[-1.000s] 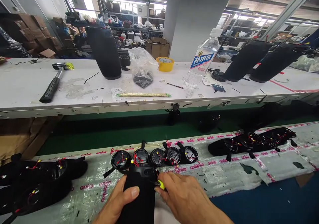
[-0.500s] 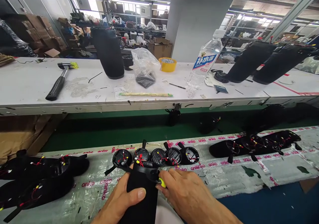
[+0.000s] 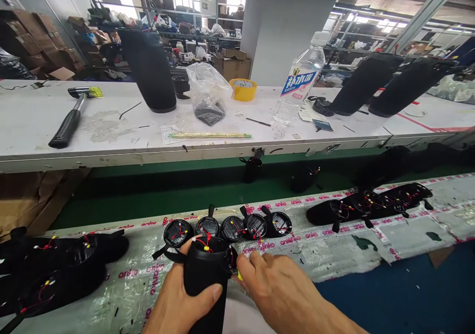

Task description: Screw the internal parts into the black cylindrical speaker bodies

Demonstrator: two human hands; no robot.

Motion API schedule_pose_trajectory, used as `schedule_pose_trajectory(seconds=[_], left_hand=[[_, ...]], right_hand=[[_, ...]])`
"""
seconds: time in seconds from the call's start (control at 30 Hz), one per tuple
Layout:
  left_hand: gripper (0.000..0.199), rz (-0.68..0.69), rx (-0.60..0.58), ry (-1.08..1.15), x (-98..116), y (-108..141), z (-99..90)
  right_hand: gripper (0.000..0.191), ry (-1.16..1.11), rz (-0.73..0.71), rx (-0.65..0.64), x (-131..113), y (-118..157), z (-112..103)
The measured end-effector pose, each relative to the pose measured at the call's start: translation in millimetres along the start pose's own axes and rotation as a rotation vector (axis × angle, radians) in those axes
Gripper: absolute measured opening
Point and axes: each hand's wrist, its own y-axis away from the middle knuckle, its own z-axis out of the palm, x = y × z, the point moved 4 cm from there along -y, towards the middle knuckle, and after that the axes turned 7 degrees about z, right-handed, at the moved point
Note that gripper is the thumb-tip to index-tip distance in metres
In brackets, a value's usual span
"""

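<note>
My left hand [image 3: 189, 292] is wrapped round a black fabric-covered cylinder [image 3: 206, 274], its thumb across the front. Red wires with a yellow connector [image 3: 207, 248] show in the cylinder's open top, and a black strap loops out at its left. Against the right side of the rim, my right hand [image 3: 272, 284] is closed on a small tool, of which only a bit of yellow-green [image 3: 239, 275] shows between the fingers. The tool's tip is hidden. Just behind stands a row of several similar black cylinders [image 3: 232, 229] with wires inside.
More black cylinders lie at the left [image 3: 89, 260] and right [image 3: 334, 211] on the plastic-covered surface [image 3: 137, 287]. A white bench [image 3: 222, 148] beyond holds a hammer [image 3: 69, 126], a plastic bag [image 3: 208, 96], yellow tape [image 3: 243, 90], a bottle [image 3: 299, 84] and upright cylinders [image 3: 148, 71].
The held cylinder has tilted so that more of its open top and wires show. Both hands stay on it and the tool. The whole view has shifted slightly.
</note>
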Motion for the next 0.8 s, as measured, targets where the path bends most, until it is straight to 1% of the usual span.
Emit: schedule_pose_trajectory(seconds=[0.07,0.17,0.33,0.43,0.5,0.57,0.7,0.8], left_hand=[[0.077,0.002,-0.034,-0.018,-1,-1,-0.4],[0.077,0.003,-0.087,0.058,-5,-3,-3.8],[0.074,-0.007,-0.184,0.248,-14,-7,-7.7],[0.072,-0.009,-0.221,0.302,-18,-10,-6.5],[0.074,-0.024,-0.234,0.332,-21,-12,-3.8],[0.073,-0.062,-0.239,0.399,-24,-13,0.2],[0.065,-0.204,-0.296,0.681,-33,-12,10.9],[0.062,-0.227,-0.314,0.793,-40,-11,12.2]], right_hand=[[0.028,-0.008,-0.038,-0.032,2,-1,0],[0.026,-0.1,-0.075,-0.018,5,-4,1],[0.027,-0.209,-0.059,0.017,5,-6,7],[0.024,-0.226,-0.049,0.022,2,-6,8],[0.022,-0.217,-0.032,0.012,2,-6,7],[0.022,-0.223,-0.021,0.0,4,-8,6],[0.023,-0.357,0.014,0.039,10,-13,8],[0.023,-0.412,0.076,0.087,16,-12,11]])
